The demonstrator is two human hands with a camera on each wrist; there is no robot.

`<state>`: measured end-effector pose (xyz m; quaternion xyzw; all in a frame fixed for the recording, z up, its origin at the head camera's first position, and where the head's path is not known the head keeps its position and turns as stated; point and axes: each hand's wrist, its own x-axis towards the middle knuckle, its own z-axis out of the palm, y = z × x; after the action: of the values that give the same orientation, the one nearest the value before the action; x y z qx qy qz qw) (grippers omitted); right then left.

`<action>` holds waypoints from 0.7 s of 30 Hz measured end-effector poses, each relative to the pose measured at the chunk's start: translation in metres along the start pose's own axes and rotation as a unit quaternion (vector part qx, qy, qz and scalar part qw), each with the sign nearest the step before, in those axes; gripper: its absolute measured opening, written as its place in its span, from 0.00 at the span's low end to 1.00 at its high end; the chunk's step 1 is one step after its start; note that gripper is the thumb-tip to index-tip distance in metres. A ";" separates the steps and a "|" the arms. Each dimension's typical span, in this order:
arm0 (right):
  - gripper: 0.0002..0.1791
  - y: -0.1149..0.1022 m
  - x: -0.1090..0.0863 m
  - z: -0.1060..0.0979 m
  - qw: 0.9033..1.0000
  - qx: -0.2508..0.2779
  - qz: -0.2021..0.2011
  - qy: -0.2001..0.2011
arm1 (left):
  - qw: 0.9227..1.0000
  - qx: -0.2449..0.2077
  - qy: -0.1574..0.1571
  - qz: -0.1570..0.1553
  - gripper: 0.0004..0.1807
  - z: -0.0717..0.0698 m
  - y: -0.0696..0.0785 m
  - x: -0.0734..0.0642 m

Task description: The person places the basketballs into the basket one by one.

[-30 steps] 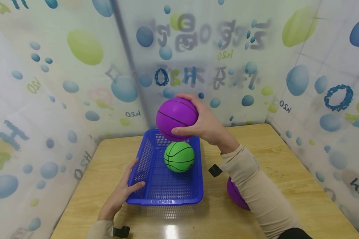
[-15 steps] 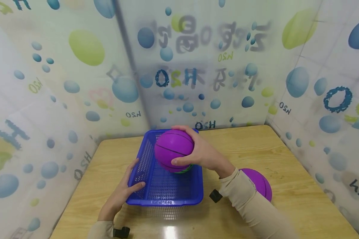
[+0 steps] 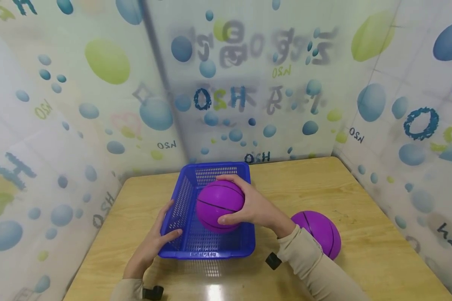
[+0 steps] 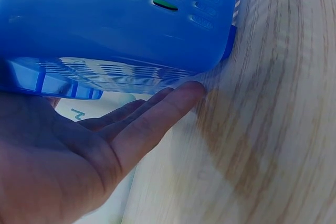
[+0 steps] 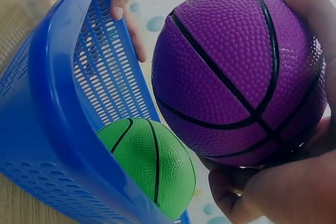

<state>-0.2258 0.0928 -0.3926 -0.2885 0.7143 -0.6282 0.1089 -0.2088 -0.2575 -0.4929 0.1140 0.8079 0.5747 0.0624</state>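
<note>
A purple mini basketball (image 3: pixel 215 205) is gripped by my right hand (image 3: pixel 255 209), thumb on the near side and fingers over the far side. In the head view it overlaps the inside of the blue plastic basket (image 3: pixel 207 254). The right wrist view shows it above a green mini basketball (image 5: pixel 152 166) inside the basket; the held ball hides the green one from the head view. My left hand (image 3: pixel 150 246) holds the basket's left side, with the thumb over the rim and the fingers (image 4: pixel 157 121) along the outer wall.
Another purple basketball (image 3: pixel 322 232) rests on the wooden table (image 3: pixel 294 179) right of the basket, partly behind the right sleeve (image 3: pixel 312 263). A printed curtain (image 3: pixel 226 138) with bubbles and letters surrounds the table at the back and sides.
My right hand has lowered the purple basketball from above the basket's far end toward its middle, covering the green ball. More of the other purple ball shows. My left hand stays put.
</note>
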 end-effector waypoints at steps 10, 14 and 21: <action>0.50 0.002 -0.005 -0.009 0.999 -0.035 -0.003 0.004 | 1.000 0.000 -0.001 -0.005 0.47 0.001 0.000 0.000; 0.50 -0.002 -0.005 -0.015 0.997 -0.068 -0.015 0.029 | 1.000 -0.002 -0.004 0.000 0.47 0.001 0.000 0.001; 0.48 -0.002 -0.007 -0.020 0.996 -0.074 -0.014 0.044 | 1.000 0.008 -0.003 0.005 0.48 0.000 -0.001 0.001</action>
<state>-0.2303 0.1129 -0.3884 -0.2782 0.7588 -0.5871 0.0468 -0.2098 -0.2573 -0.4942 0.1209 0.8115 0.5684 0.0612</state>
